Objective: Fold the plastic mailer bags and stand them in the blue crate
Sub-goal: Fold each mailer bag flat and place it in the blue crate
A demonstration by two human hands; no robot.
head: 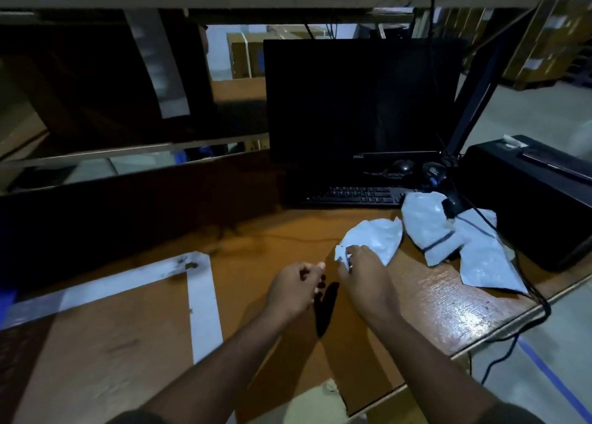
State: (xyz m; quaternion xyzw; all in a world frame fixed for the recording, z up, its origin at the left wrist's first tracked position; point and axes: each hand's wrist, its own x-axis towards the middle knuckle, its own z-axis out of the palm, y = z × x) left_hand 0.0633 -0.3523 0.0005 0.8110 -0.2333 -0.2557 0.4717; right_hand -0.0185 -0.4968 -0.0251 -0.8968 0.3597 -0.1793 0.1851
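We see both forearms reaching forward from the bottom edge over the wooden tabletop [448, 298], converging in front of the dark monitor [355, 100], our landmark here. The right hand [362, 270] lies palm down, wrist slightly bent, with its fingers curled over the near left corner of a crumpled grey mailer bag [374, 237]; that grip pinches the plastic, though the blur keeps us from telling exactly which fingers close on it. The bag sits on the tabletop, nearer to us than the monitor and just below its right half. The left hand [294, 286] hangs just left of the right one, apart from the bag, back of the hand up, fingers loosely curled and the thumb near the fingertips, with nothing in its grip.

More grey mailer bags [464, 244] lie in a loose pile to the right of the held one, below the monitor's right corner, with a black cable running across them. A black keyboard [352, 194] rests directly in front of the monitor. A black box-shaped device [525, 196] stands to the monitor's right, touching the pile's far side. Left of the monitor, near us, white tape strips [201, 292] form a corner on the tabletop.
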